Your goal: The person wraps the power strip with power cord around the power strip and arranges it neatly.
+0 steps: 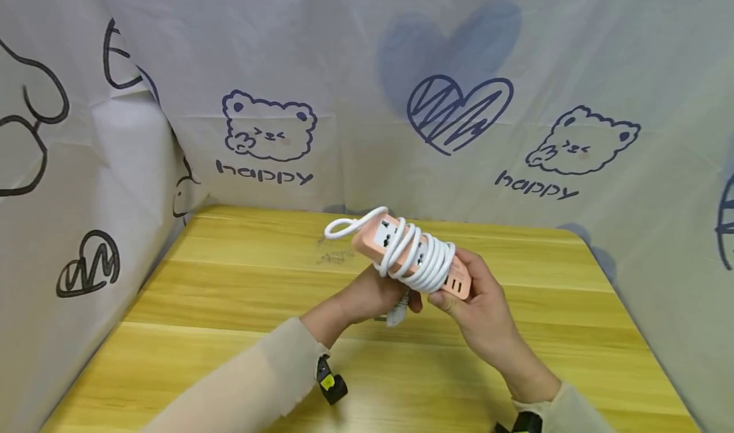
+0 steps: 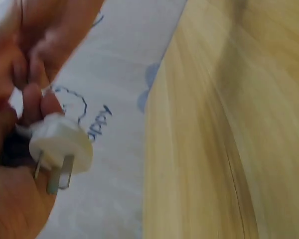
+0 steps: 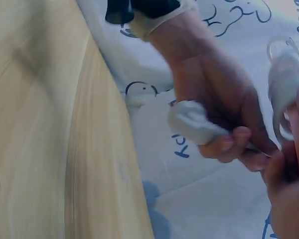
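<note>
A pink power strip [image 1: 459, 272] is raised over the table, tilted, with its white cord [image 1: 430, 269] wound round it in several turns. A loose loop of cord sticks out past its far left end. My right hand [image 1: 487, 312] grips the near right end by the USB ports, thumb on the front edge. Behind and below the strip, my left hand [image 1: 373, 296] curls its fingers round the cord near the plug. The white plug [image 2: 62, 142] pokes out of that hand, its metal pins bare in the left wrist view. The strip partly hides the left fingers.
A wood-grain table [image 1: 229, 293] lies under both hands. White cloth [image 1: 355, 146] with bear and heart drawings hangs behind it and at both sides. Black wrist mounts [image 1: 331, 382] sit at both cuffs.
</note>
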### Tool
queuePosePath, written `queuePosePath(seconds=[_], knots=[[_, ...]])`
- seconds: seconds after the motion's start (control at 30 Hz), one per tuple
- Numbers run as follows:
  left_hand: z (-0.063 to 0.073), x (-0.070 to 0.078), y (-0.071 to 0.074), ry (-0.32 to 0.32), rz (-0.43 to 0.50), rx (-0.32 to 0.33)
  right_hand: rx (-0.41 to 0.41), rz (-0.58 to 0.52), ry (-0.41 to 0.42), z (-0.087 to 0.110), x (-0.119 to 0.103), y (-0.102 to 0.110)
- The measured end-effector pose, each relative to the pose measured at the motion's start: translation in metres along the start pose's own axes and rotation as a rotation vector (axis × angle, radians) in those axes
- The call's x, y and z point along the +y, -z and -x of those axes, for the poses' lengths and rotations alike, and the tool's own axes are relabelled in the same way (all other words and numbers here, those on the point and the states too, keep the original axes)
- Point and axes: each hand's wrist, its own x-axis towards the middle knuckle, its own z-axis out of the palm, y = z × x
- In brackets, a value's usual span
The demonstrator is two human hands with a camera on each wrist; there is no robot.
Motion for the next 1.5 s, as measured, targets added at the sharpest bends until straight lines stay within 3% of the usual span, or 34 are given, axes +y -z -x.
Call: queuePosePath(seconds=[0.03, 0.17, 0.3, 0.43, 0.53, 0.63, 0.83, 1.03, 1.13, 1.2, 1.3, 1.4, 1.5], knots=[[-0.001, 0.002, -0.002, 0.059, -0.009, 0.009, 0.034, 0.007, -0.001, -0.001, 0.001, -0.001], [0.001, 0.005, -0.004, 0.151, -0.069, 0.001, 0.157, 0.11, -0.01, -0.003, 0.004, -0.003], [0.004, 0.012, -0.006, 0.262, -0.212, 0.022, 0.281, 0.389, -0.027, -0.005, 0.004, 0.0], [0.005, 0.022, -0.013, 0.245, -0.471, 0.136, 0.322, 0.68, 0.097, -0.006, 0.011, 0.003], [0.005, 0.026, -0.017, 0.221, -0.534, 0.258, 0.342, 0.81, 0.182, -0.006, 0.016, 0.005], [0.006, 0.025, -0.021, 0.235, -0.471, 0.363, 0.348, 0.872, 0.181, -0.004, 0.019, 0.006], [0.004, 0.013, -0.026, 0.273, -0.163, 0.475, 0.321, 1.004, 0.26, 0.001, 0.03, 0.008], [0.002, 0.001, -0.024, 0.243, 0.104, 0.499, 0.291, 1.097, 0.44, 0.009, 0.046, 0.007], [0.003, -0.003, -0.022, 0.237, 0.163, 0.497, 0.268, 1.079, 0.496, 0.012, 0.052, 0.004], [0.004, -0.005, -0.021, 0.234, 0.142, 0.502, 0.237, 1.043, 0.477, 0.013, 0.054, 0.003], [0.005, -0.008, -0.018, 0.241, 0.085, 0.517, 0.189, 0.967, 0.379, 0.015, 0.053, 0.001], [0.007, -0.01, -0.016, 0.266, 0.008, 0.502, 0.177, 0.924, 0.231, 0.015, 0.05, 0.0], [0.009, -0.014, -0.015, 0.295, -0.154, 0.456, 0.167, 0.908, 0.074, 0.013, 0.05, 0.002]])
